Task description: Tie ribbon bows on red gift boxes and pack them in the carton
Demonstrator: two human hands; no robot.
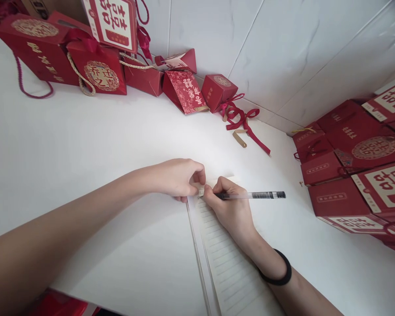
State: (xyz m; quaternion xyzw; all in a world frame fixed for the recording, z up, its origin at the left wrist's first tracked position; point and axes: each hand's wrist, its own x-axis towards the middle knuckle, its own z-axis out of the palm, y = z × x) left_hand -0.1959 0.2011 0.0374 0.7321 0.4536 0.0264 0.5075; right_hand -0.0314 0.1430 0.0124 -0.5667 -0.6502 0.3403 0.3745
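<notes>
A lined notebook (225,263) lies on the white table, its ruled page running down toward the bottom edge of the view. My right hand (233,213), with a black band (285,270) on the wrist, is closed around a clear-barrelled pen (263,195). The pen's tip meets the top left part of the page, where a few small marks show. At the notebook's upper left edge, my left hand (177,177) has its fingers curled and its thumb against the page's edge. Part of the page's top is hidden by both hands.
Red gift boxes (102,74) stand along the back left by the tiled wall (207,26). A red ribbon (258,142) and a small tan strap (239,139) lie beyond the notebook. More red boxes (339,166) are stacked at the right.
</notes>
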